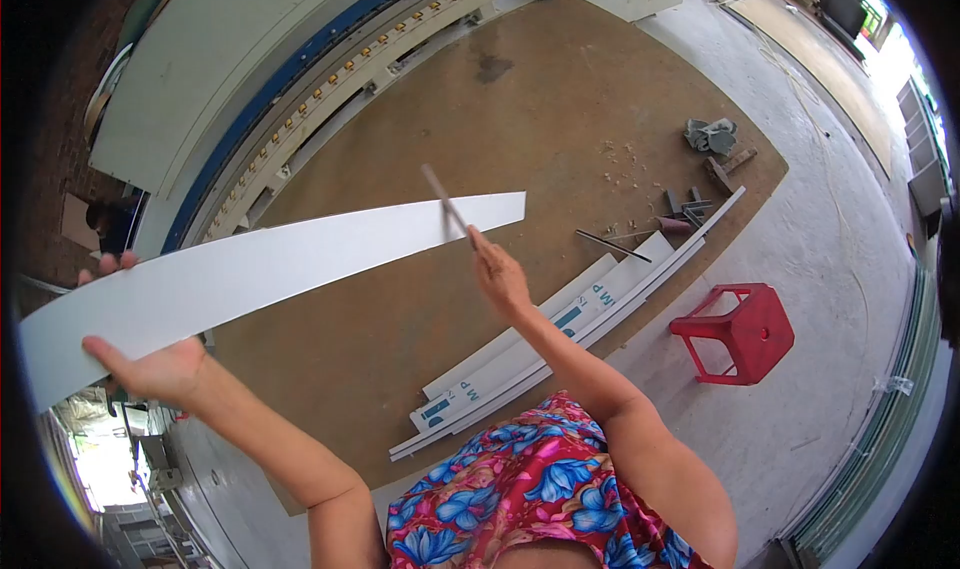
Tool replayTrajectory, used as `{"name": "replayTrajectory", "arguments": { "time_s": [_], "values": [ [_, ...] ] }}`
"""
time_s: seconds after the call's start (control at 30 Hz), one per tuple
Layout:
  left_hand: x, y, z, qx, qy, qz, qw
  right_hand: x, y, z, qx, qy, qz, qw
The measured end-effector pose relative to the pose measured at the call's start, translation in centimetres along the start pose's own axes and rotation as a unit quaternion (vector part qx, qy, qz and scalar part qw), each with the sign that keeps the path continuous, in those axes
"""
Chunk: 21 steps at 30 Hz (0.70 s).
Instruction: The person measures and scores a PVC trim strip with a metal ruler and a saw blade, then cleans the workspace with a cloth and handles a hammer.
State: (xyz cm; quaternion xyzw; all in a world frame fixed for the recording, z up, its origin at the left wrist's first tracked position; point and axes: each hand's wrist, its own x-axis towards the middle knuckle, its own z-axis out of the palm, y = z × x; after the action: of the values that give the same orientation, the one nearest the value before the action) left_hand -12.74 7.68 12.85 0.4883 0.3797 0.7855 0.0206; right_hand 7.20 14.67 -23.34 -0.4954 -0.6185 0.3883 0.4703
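A long white strip (300, 254) stretches from the left edge toward the middle of the view. My left hand (150, 366) grips it near its left end, thumb on the face and fingertips showing past the far edge. My right hand (497, 277) is closed round a thin, flat, dark bar (447, 197), which crosses over the strip near its narrow right end. Whether the bar touches the strip I cannot tell.
White printed panels and long strips (560, 344) lie on the brown floor sheet (420, 319). Beyond them are a hammer (722, 172), dark metal pieces (688, 207) and a grey crumpled bundle (710, 136). A red stool (745, 334) stands right; a long machine (350, 69) spans the upper left.
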Motion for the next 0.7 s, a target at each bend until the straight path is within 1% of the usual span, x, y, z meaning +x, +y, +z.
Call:
{"name": "replayTrajectory", "arguments": {
  "time_s": [0.07, 0.13, 0.23, 0.3, 0.33, 0.43, 0.53, 0.6, 0.63, 0.67, 0.7],
  "values": [
    [1.4, 1.9, -2.9, 0.003, -0.014, 0.022, 1.0, 0.1, 1.4, -0.6, -0.01, 0.007, 0.037, 0.999],
    [1.7, 4.3, -4.1, 0.03, 0.027, 0.03, 0.999, 0.4, 2.7, -1.6, -0.025, 0.02, 0.069, 0.997],
    [1.8, 7.8, -3.2, 0.075, 0.105, 0.036, 0.991, 1.6, 6.3, -2.1, -0.055, 0.083, 0.059, 0.993],
    [1.7, 9.4, -3.4, 0.105, 0.146, 0.047, 0.983, 2.6, 8.1, -3.4, -0.066, 0.063, 0.134, 0.987],
    [2.5, 9.9, -5.5, 0.109, 0.139, 0.059, 0.983, 3.1, 7.9, -4.0, -0.072, 0.052, 0.17, 0.981],
    [3.9, 10.8, -10.1, 0.092, 0.127, 0.091, 0.983, 3.7, 5.6, -5.8, -0.14, 0.033, 0.167, 0.975],
    [5.7, 11.1, -17.5, -0.031, 0.021, 0.096, 0.995, 2.7, 4.5, -4.8, -0.127, 0.061, 0.025, 0.99],
    [6.4, 11.7, -20.0, -0.074, -0.045, 0.071, 0.994, 2.2, 3.2, -4.6, -0.11, 0.046, 0.024, 0.993],
    [6.3, 11.8, -20.8, -0.08, -0.054, 0.062, 0.993, 2.1, 2.7, -4.6, -0.101, 0.039, 0.023, 0.994],
    [6.2, 12.0, -21.5, -0.086, -0.063, 0.053, 0.993, 2.3, 3.4, -4.7, -0.13, 0.026, 0.062, 0.989],
    [6.0, 12.2, -21.4, -0.076, -0.051, 0.047, 0.995, 2.6, 4.1, -5.0, -0.157, 0.015, 0.101, 0.982]
  ]
}}
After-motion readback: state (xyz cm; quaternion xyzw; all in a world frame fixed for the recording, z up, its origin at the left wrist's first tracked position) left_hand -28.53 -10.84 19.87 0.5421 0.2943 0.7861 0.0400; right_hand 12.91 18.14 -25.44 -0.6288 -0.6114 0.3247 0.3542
